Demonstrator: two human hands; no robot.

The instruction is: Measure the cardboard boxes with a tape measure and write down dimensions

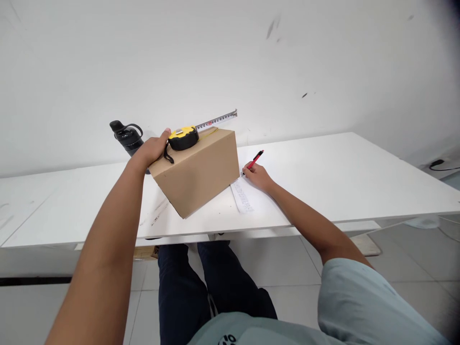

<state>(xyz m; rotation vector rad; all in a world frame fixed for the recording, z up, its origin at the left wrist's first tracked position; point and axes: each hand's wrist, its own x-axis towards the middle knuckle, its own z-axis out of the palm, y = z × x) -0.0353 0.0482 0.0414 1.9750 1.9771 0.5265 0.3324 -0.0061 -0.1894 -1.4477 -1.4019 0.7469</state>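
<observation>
A brown cardboard box stands on the white table. On its top lies a yellow and black tape measure with its blade drawn out along the box's upper edge and past its far corner. My left hand rests on the box's left top corner, fingers curled over the edge and thumb touching the tape measure's case. My right hand is closed on a red pen, its tip down on a narrow strip of printed paper lying beside the box.
A black water bottle stands behind my left hand near the white wall. My legs show under the table's front edge. A cable lies on the floor at far right.
</observation>
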